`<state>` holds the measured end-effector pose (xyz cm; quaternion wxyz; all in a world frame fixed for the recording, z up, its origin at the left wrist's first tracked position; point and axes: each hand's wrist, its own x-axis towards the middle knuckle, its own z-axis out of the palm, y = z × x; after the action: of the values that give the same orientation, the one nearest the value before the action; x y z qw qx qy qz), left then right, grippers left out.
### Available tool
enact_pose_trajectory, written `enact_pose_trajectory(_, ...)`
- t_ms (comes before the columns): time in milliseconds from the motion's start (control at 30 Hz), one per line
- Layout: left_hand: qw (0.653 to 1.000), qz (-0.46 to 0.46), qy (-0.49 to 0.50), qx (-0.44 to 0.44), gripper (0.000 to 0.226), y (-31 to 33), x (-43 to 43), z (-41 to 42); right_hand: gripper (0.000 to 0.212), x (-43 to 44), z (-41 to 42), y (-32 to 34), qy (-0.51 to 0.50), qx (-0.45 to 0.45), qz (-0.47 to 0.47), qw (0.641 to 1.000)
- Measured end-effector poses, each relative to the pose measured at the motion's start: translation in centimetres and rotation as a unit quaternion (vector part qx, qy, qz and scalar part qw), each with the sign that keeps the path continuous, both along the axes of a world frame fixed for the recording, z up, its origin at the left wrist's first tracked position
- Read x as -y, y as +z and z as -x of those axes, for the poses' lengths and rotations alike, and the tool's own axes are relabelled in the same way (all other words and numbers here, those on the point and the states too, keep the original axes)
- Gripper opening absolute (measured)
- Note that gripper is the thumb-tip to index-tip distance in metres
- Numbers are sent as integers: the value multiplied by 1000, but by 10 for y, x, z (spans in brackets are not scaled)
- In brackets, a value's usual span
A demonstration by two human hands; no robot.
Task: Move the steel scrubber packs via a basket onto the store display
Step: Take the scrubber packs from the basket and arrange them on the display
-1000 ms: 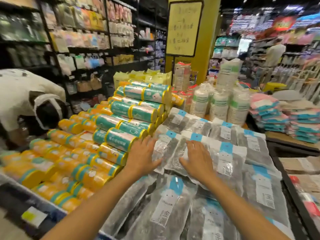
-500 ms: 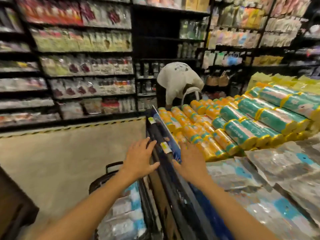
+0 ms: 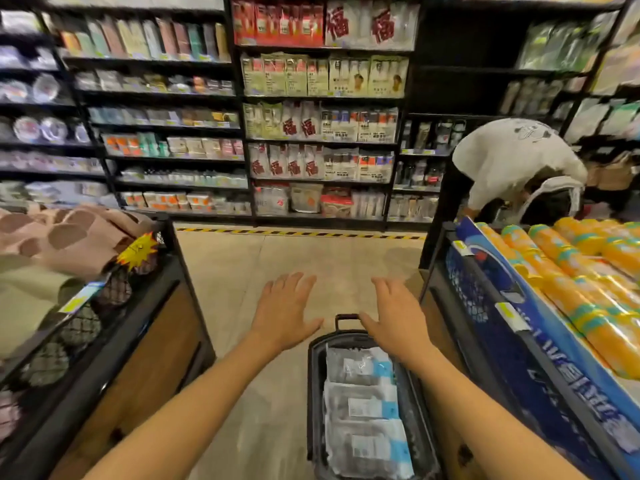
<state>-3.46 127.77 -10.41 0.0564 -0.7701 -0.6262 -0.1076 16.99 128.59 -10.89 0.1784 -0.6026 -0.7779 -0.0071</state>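
A dark basket (image 3: 313, 393) stands on the floor below me, its handle at the far end. Inside lie several steel scrubber packs (image 3: 363, 410), clear bags with white and blue labels. My left hand (image 3: 282, 311) hovers with fingers spread, above the floor just left of the basket's far end. My right hand (image 3: 394, 315) is also spread flat, above the basket's far rim near the handle. Neither hand holds anything. The display (image 3: 512, 341) with a blue front panel stands to my right.
Orange rolls (image 3: 588, 282) fill the right display's top. A second display table (image 3: 104, 341) with brownish cloth goods stands at my left. A person in a white shirt (image 3: 512, 164) bends down at the far right. Stocked shelves line the aisle ahead across a beige floor (image 3: 294, 254).
My view has swung left, away from the scrubber packs on the display, down to the basket in the aisle. Both hands left the display packs and now hover over the basket's far end.
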Motion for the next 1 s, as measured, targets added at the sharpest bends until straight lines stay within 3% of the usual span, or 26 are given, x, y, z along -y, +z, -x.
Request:
enact_pose_trajectory(200,1000,22,14,5,79,-7,-13,105,66,-21,97,-20,8,2,37,999)
enact_pose_trajectory(433,1000,18,-10,12,78,-18,-66,139,68,-70,138,-34,-12,9,60,998)
enact_pose_trajectory(700,995,55,-87,-17,77,-44,-184,107,66,-161,121,-70,-93,-49,76,992)
enact_pose_trajectory(1000,948,101,-294,-68,75,-60,-306,-14,63,-199,29,-89,-283,-99,106,948)
